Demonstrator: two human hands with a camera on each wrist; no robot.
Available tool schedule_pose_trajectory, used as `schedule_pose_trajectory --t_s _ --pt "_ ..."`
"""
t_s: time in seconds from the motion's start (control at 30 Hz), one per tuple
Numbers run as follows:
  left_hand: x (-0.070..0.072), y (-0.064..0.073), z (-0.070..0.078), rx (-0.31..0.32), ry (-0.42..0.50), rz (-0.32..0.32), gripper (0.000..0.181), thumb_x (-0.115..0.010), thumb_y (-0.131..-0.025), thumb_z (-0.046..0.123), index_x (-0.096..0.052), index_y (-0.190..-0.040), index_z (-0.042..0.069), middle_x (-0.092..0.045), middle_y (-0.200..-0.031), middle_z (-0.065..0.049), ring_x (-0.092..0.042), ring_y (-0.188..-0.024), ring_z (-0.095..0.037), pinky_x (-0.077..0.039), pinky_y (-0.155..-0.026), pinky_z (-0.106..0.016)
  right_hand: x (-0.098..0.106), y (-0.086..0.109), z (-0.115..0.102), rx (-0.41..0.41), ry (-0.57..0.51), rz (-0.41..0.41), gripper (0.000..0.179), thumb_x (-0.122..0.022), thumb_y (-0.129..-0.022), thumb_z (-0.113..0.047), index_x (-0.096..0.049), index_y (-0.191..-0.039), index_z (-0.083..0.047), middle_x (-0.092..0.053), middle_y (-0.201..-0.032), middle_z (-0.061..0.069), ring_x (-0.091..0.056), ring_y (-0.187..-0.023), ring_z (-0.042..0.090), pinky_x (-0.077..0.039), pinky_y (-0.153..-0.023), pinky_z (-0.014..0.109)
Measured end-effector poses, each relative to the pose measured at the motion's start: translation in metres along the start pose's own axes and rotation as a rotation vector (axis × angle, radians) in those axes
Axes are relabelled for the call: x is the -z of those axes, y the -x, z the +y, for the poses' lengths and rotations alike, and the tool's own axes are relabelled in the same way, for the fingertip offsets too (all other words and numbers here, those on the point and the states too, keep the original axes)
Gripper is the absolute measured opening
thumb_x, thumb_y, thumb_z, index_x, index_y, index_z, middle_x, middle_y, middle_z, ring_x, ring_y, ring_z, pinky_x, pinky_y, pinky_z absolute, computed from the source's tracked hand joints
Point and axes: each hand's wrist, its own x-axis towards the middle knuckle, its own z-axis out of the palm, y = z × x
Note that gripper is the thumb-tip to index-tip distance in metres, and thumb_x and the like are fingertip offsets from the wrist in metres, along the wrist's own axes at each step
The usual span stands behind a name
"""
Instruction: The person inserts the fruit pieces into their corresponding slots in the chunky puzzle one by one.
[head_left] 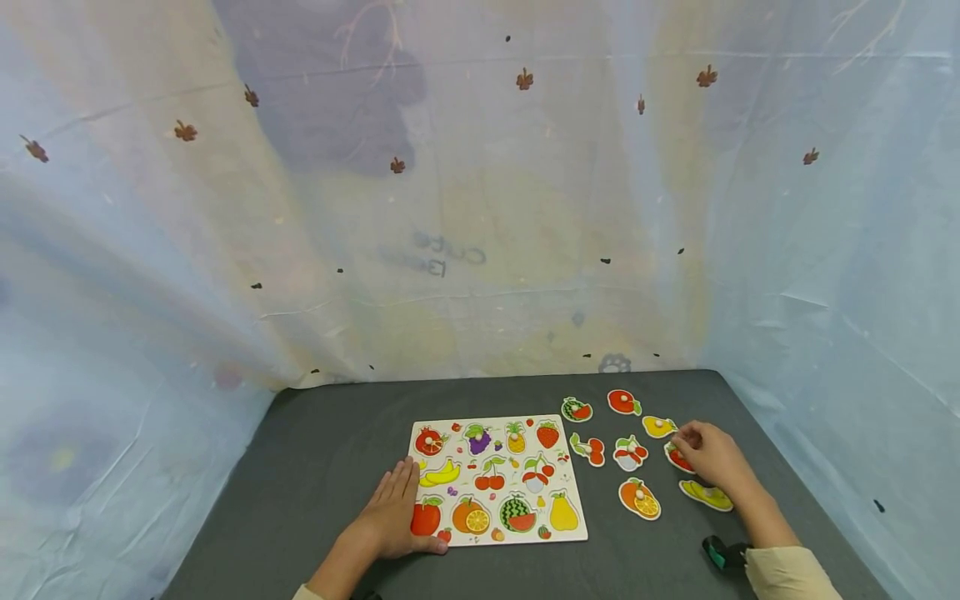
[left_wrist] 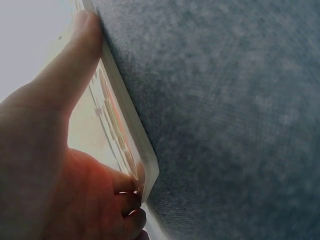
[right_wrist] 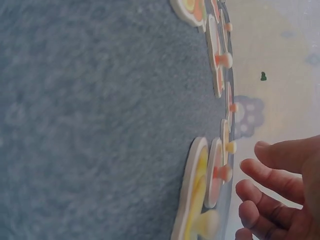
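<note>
A white fruit puzzle board (head_left: 480, 542) lies on the dark table. My left hand (head_left: 392, 512) rests on its left edge with fingers straight and the thumb along the front edge; the wrist view shows the thumb (left_wrist: 87, 37) at the board's rim. On the right, my right hand (head_left: 712, 454) hovers over the strawberry piece (head_left: 678, 458), partly covering it. Its loosely bent fingers (right_wrist: 270, 175) hold nothing and are apart from the knobs in the right wrist view. Close by are the yellow pear piece (head_left: 658, 427) and the banana piece (head_left: 705, 495).
More knobbed pieces lie right of the board: watermelon (head_left: 577, 410), a red fruit (head_left: 624, 402), cherries (head_left: 587, 450), a red-and-white piece (head_left: 630, 454) and orange (head_left: 640, 498). A patterned curtain (head_left: 480, 208) hangs behind the table. A black-and-green device (head_left: 724, 553) is by the right wrist.
</note>
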Motion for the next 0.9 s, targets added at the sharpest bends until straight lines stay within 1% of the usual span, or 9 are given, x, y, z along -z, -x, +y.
schedule_pose_trajectory --t_s 0.1,0.17,0.37,0.47,0.57,0.7,0.73,0.77,0.9 --pt "-0.002 -0.001 -0.002 -0.012 0.043 -0.001 0.146 -0.087 -0.068 0.078 -0.020 -0.165 -0.010 -0.014 -0.175 -0.029 -0.013 -0.162 -0.047 -0.007 -0.133 -0.061 -0.001 0.000 0.004 -0.003 -0.018 -0.013 0.016 -0.073 -0.101 -0.016 -0.071 -0.105 -0.001 -0.064 -0.085 0.004 -0.056 -0.070 0.019 -0.048 -0.060 0.036" --pt "-0.004 -0.002 -0.004 -0.016 0.047 -0.003 0.148 -0.085 -0.068 0.080 -0.019 -0.166 -0.009 -0.013 -0.175 -0.029 -0.011 -0.162 -0.048 -0.005 -0.133 -0.061 -0.001 0.000 0.006 -0.011 -0.022 -0.026 0.016 -0.075 -0.100 -0.016 -0.071 -0.104 -0.001 -0.063 -0.084 0.004 -0.055 -0.069 0.019 -0.048 -0.060 0.035" --pt "0.002 0.002 0.003 0.011 0.000 -0.003 0.140 -0.089 -0.071 0.072 -0.024 -0.165 -0.009 -0.018 -0.175 -0.027 -0.017 -0.163 -0.045 -0.013 -0.133 -0.059 -0.001 0.002 0.010 -0.013 -0.020 -0.061 0.016 -0.076 -0.098 -0.013 -0.069 -0.104 0.000 -0.061 -0.084 0.004 -0.055 -0.071 0.019 -0.049 -0.060 0.035" --pt "0.003 0.002 0.005 0.017 -0.028 -0.004 0.139 -0.090 -0.072 0.071 -0.025 -0.165 -0.008 -0.019 -0.175 -0.027 -0.018 -0.162 -0.045 -0.015 -0.133 -0.059 -0.001 0.004 0.011 -0.017 -0.028 -0.064 0.014 -0.075 -0.098 -0.011 -0.068 -0.103 0.000 -0.060 -0.084 0.005 -0.055 -0.070 0.020 -0.049 -0.059 0.035" --pt "0.003 0.003 0.005 0.014 -0.018 -0.001 0.139 -0.089 -0.071 0.071 -0.024 -0.165 -0.008 -0.019 -0.175 -0.028 -0.017 -0.162 -0.045 -0.013 -0.133 -0.059 -0.001 0.004 0.011 -0.023 -0.033 -0.064 0.012 -0.073 -0.098 -0.009 -0.067 -0.103 0.000 -0.059 -0.084 0.005 -0.055 -0.070 0.020 -0.049 -0.058 0.035" --pt "0.000 0.001 0.000 -0.007 0.043 0.005 0.144 -0.088 -0.069 0.075 -0.022 -0.165 -0.010 -0.017 -0.175 -0.029 -0.014 -0.162 -0.047 -0.009 -0.133 -0.060 -0.001 0.004 0.011 -0.033 -0.028 -0.064 0.011 -0.072 -0.099 -0.009 -0.068 -0.103 0.001 -0.061 -0.086 0.006 -0.055 -0.071 0.020 -0.049 -0.059 0.035" --pt "-0.001 0.000 -0.001 -0.007 0.048 -0.004 0.146 -0.087 -0.069 0.077 -0.021 -0.166 -0.009 -0.015 -0.175 -0.029 -0.012 -0.163 -0.046 -0.007 -0.133 -0.059 -0.001 0.004 0.011 -0.036 -0.027 -0.064 0.010 -0.072 -0.099 -0.008 -0.068 -0.103 0.000 -0.061 -0.086 0.006 -0.055 -0.071 0.020 -0.049 -0.059 0.035" --pt "-0.002 0.000 -0.002 -0.011 0.049 -0.008 0.147 -0.086 -0.069 0.079 -0.019 -0.166 -0.009 -0.013 -0.176 -0.028 -0.011 -0.163 -0.046 -0.006 -0.133 -0.059 -0.001 0.004 0.011 -0.039 -0.026 -0.065 0.010 -0.072 -0.099 -0.009 -0.068 -0.103 0.000 -0.061 -0.086 0.006 -0.056 -0.071 0.020 -0.049 -0.059 0.035" --pt "-0.001 0.001 -0.001 0.002 0.034 -0.011 0.147 -0.086 -0.068 0.079 -0.020 -0.166 -0.008 -0.014 -0.176 -0.027 -0.012 -0.163 -0.044 -0.008 -0.134 -0.059 -0.001 0.004 0.010 -0.042 -0.008 -0.067 0.010 -0.072 -0.100 -0.010 -0.069 -0.102 0.000 -0.062 -0.086 0.005 -0.056 -0.071 0.019 -0.048 -0.060 0.035"
